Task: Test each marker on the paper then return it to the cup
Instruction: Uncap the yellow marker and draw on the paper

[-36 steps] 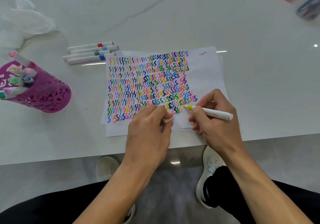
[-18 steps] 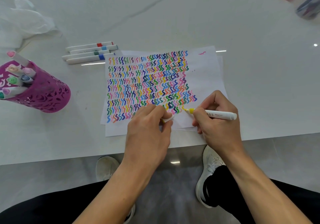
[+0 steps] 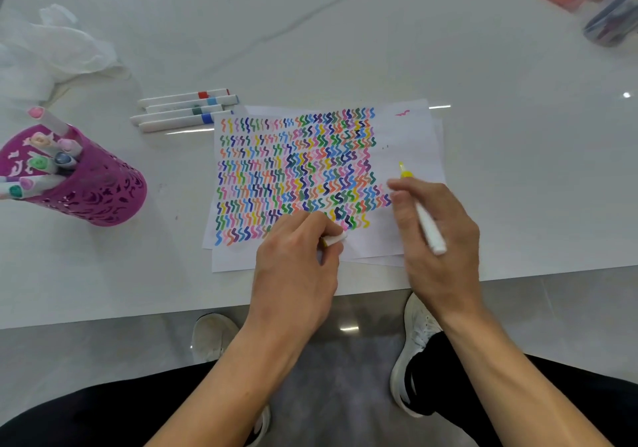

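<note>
Looking down from the head camera, your right hand point(image 3: 436, 236) is wrapped around the yellow marker point(image 3: 422, 212), its tip pointing away from you over the bare right side of the paper point(image 3: 411, 143) (the hand is blurred). Your left hand point(image 3: 297, 267) rests on the paper's near edge, fingers pinched on a white cap point(image 3: 334, 239). The purple cup point(image 3: 86, 184) of markers stands well to the left, with four loose markers point(image 3: 183, 110) lying just beyond the paper's far-left corner.
</note>
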